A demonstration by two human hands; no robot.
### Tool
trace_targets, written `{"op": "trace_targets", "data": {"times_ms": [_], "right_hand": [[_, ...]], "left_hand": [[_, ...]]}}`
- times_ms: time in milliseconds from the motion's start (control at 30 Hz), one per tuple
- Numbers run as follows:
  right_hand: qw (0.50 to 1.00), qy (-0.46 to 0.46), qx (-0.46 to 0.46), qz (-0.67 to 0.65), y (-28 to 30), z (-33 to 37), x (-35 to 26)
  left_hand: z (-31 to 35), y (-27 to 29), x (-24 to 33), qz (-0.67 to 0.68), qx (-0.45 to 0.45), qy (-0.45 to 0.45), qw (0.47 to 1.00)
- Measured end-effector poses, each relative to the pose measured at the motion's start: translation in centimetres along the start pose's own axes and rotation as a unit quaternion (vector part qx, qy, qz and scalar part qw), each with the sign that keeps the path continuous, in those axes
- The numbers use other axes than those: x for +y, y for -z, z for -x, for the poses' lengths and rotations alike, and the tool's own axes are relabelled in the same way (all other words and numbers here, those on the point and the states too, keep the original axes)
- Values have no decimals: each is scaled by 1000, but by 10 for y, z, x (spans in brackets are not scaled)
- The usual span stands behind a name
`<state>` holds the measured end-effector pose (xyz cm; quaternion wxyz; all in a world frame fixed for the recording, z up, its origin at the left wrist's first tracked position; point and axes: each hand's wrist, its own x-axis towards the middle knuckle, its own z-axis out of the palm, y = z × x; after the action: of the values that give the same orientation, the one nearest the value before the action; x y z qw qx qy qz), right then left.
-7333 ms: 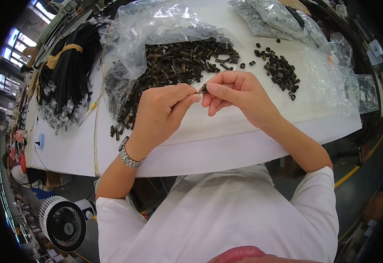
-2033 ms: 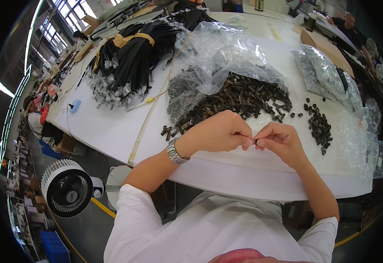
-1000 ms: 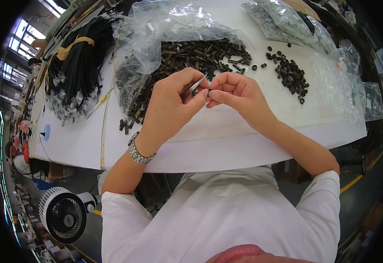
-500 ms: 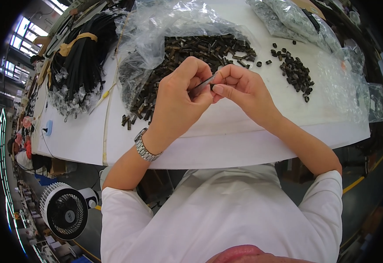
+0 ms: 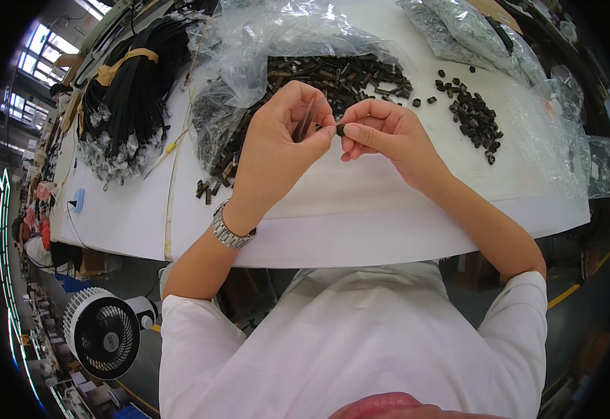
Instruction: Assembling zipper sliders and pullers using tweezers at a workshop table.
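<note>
My left hand (image 5: 275, 143) is closed around slim metal tweezers (image 5: 305, 121), whose tips point up and away from me. Between the hands sits a tiny black tubular piece (image 5: 340, 130). My right hand (image 5: 397, 142) pinches it between thumb and forefinger, and my left thumb and fingertip are right at its other side; whether they grip it too I cannot tell. Just beyond my hands spreads a heap of short dark tubes (image 5: 340, 78), partly hidden by my left hand. To the right lies a smaller pile of stubby black pieces (image 5: 474, 117).
Clear plastic sheeting (image 5: 242, 73) surrounds the heap. A bundle of black straps (image 5: 134, 98) tied with tan tape lies at the left. Plastic bags (image 5: 451, 35) rest at the far right of the white table (image 5: 388, 227). A white fan (image 5: 106, 335) stands below left.
The tweezers have swung from pointing at the right hand to pointing upward, away from the black piece. The piece now shows more clearly between my fingertips.
</note>
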<state>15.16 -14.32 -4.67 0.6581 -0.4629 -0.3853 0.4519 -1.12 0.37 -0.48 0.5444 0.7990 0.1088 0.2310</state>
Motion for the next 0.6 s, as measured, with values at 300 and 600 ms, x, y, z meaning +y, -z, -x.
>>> {"op": "trace_targets", "data": {"times_ms": [300,600], "right_hand": [[957,88,130,243,-26,24,-13],[944,115,121,284,-24,15,-11]], "left_hand": [[6,-17,0,-100,45,-90,990],[5,-23,-7,-129,71,-160,976]]}}
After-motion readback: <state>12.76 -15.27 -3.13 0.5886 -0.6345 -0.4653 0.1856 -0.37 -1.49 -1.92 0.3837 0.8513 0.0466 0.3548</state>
